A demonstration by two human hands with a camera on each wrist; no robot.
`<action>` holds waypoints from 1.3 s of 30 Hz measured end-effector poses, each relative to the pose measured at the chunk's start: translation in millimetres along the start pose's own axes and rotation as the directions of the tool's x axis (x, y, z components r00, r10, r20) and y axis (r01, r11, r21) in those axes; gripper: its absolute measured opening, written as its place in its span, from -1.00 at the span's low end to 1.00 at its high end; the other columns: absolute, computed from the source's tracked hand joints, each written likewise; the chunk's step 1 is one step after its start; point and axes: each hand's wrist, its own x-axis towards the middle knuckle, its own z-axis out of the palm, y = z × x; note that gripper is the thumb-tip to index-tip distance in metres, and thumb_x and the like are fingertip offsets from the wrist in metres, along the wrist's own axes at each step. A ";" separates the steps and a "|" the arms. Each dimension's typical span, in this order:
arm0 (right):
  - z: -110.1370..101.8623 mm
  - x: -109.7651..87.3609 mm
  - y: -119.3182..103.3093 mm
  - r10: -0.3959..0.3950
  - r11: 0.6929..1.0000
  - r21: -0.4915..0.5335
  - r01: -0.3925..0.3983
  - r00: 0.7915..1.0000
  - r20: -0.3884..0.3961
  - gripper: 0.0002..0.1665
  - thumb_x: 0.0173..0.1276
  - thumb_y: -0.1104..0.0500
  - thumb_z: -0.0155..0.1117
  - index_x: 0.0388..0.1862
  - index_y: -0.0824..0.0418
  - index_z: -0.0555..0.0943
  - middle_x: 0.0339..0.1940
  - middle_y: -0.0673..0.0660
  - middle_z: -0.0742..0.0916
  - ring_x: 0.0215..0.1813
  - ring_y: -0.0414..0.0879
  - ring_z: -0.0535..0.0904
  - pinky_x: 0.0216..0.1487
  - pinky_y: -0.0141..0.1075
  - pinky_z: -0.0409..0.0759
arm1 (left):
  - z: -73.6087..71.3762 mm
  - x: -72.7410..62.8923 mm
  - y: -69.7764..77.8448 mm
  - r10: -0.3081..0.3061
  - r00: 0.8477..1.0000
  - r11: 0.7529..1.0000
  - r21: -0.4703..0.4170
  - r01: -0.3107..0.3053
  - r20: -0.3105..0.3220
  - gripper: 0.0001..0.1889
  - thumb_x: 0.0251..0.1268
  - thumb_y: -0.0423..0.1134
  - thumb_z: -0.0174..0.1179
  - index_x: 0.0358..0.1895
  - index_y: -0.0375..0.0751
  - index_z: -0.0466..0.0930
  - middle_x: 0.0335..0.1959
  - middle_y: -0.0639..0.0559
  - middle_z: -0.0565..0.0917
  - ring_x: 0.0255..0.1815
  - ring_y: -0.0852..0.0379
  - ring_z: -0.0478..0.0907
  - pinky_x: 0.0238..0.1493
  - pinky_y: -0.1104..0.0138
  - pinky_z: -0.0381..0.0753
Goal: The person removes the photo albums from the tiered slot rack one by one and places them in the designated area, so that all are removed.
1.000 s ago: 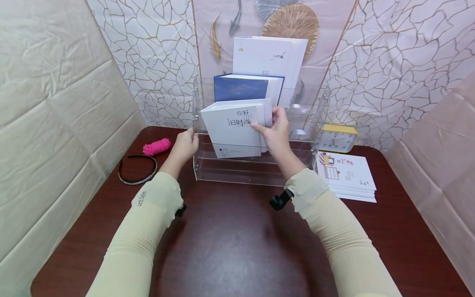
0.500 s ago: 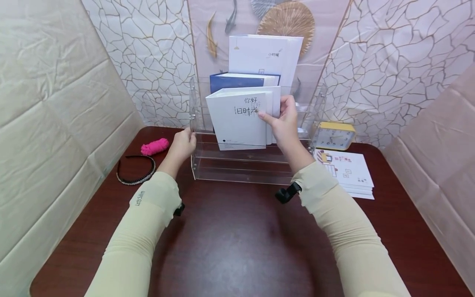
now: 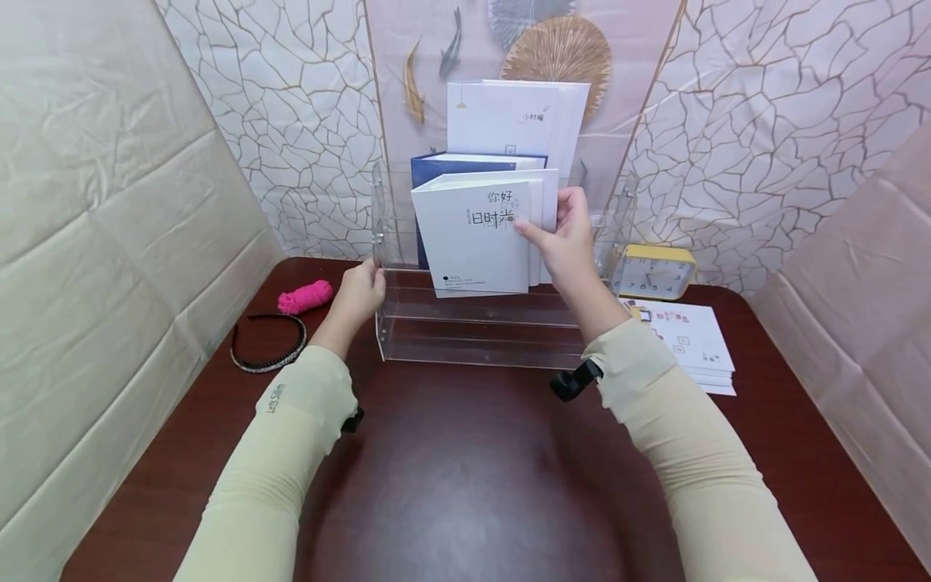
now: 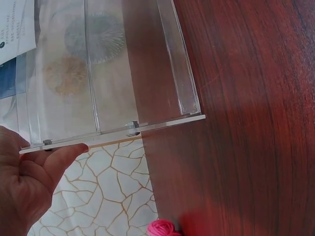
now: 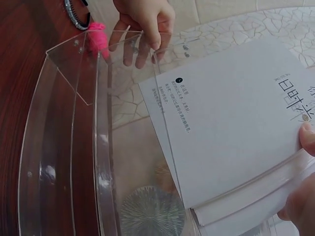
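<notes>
In the head view my left hand [image 3: 361,293] holds the left side panel of a clear acrylic rack [image 3: 480,353]. Thumb and fingers sit on either side of that panel's edge in the left wrist view, where the rack [image 4: 110,136] fills the upper left. My right hand [image 3: 570,242] pinches white books [image 3: 473,246] by their right edge, thumb on the front cover. They stand tilted at the rack's front tier, overlapping, and the number is hard to tell. Behind them are a blue book [image 3: 436,168] and a taller white book [image 3: 487,121].
A yellow clock [image 3: 655,272] stands right of the rack, with a stack of white booklets [image 3: 698,335] before it. Pink yarn [image 3: 305,297] and a dark headband [image 3: 269,366] lie to the left. Fabric-covered walls [image 3: 291,121] border the dark red table [image 3: 465,469].
My right hand has moved the white books up and to the right, covering more of the blue book. The left hand has kept its hold on the rack.
</notes>
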 end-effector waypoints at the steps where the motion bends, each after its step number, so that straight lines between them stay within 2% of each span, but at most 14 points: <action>1: -0.5 0.2 -0.6 0.004 1.000 0.004 -0.004 1.000 0.001 -0.46 -0.02 0.59 0.34 -0.19 0.21 0.32 -0.15 0.21 0.63 -0.05 0.04 0.55 -0.01 -0.24 0.52 | 0.4 -0.6 -0.4 -0.001 1.000 1.000 -0.001 0.001 0.000 -0.82 0.36 -0.38 -0.12 -0.27 -0.46 0.42 -0.41 -0.34 0.55 -0.32 -0.18 0.47 -0.18 0.02 0.46; 5: -2.0 2.2 -2.4 0.013 1.000 0.013 -0.013 1.000 0.002 -0.45 -0.04 0.61 0.33 -0.20 0.21 0.32 -0.16 0.20 0.63 -0.06 0.03 0.56 -0.03 -0.24 0.53 | 0.8 -1.1 -1.8 0.002 1.000 1.000 -0.007 -0.002 -0.003 -0.81 0.36 -0.38 -0.12 -0.24 -0.46 0.44 -0.34 -0.37 0.58 -0.26 -0.20 0.50 -0.14 0.02 0.46; 12: -5.8 7.4 -7.8 0.028 0.999 0.023 -0.027 1.000 -0.013 -0.44 -0.07 0.64 0.32 -0.21 0.20 0.34 -0.20 0.17 0.62 -0.09 0.02 0.56 -0.05 -0.25 0.54 | 1.5 0.0 -1.5 0.014 1.000 1.000 -0.011 -0.014 -0.017 -0.82 0.34 -0.38 -0.12 -0.26 -0.45 0.44 -0.37 -0.36 0.59 -0.29 -0.20 0.50 -0.16 0.02 0.46; 16: -8.3 10.0 -12.6 0.044 0.999 0.016 -0.044 0.999 -0.021 -0.44 -0.07 0.65 0.31 -0.22 0.21 0.34 -0.21 0.17 0.62 -0.10 0.02 0.56 -0.04 -0.24 0.53 | 2.0 -1.2 -0.9 0.009 1.000 1.000 -0.016 -0.009 -0.018 -0.80 0.34 -0.38 -0.12 -0.22 -0.47 0.45 -0.29 -0.38 0.60 -0.22 -0.23 0.52 -0.12 0.01 0.46; 19: -10.1 11.9 -16.3 0.054 0.999 0.000 -0.054 0.998 -0.030 -0.45 -0.08 0.65 0.32 -0.24 0.21 0.34 -0.22 0.16 0.63 -0.11 0.00 0.56 -0.04 -0.24 0.53 | 2.3 -2.0 -1.3 0.004 1.000 1.000 -0.017 -0.004 -0.017 -0.79 0.35 -0.38 -0.12 -0.19 -0.48 0.46 -0.25 -0.40 0.60 -0.18 -0.24 0.53 -0.09 0.00 0.46; 25: -15.9 14.8 -22.1 0.091 0.994 -0.054 -0.092 0.996 -0.022 -0.52 -0.01 0.58 0.33 -0.15 0.28 0.41 -0.18 0.19 0.64 -0.09 0.00 0.56 0.01 -0.24 0.51 | 1.8 -0.6 -0.8 -0.001 1.000 1.000 -0.012 0.000 -0.014 -0.81 0.34 -0.37 -0.11 -0.23 -0.46 0.46 -0.31 -0.37 0.60 -0.26 -0.21 0.50 -0.13 0.01 0.46; 31: -27.9 14.6 -27.3 0.068 0.994 -0.088 -0.072 0.997 -0.038 -0.61 0.06 0.55 0.30 -0.14 0.32 0.44 -0.21 0.17 0.64 -0.12 -0.02 0.56 0.00 -0.26 0.51 | 1.5 -1.0 -0.3 0.006 1.000 1.000 -0.017 -0.006 -0.029 -0.80 0.34 -0.38 -0.12 -0.24 -0.48 0.46 -0.29 -0.40 0.60 -0.23 -0.25 0.51 -0.11 -0.01 0.45; 39: -49.1 7.5 -35.1 0.075 0.995 0.079 -0.067 0.992 -0.098 -0.61 0.11 0.59 0.20 -0.13 0.29 0.41 -0.14 0.18 0.62 -0.09 -0.02 0.55 -0.06 -0.30 0.53 | 1.6 -0.3 0.6 -0.005 1.000 1.000 -0.014 0.005 -0.017 -0.77 0.34 -0.38 -0.12 -0.18 -0.50 0.47 -0.23 -0.43 0.59 -0.14 -0.29 0.52 -0.06 -0.03 0.43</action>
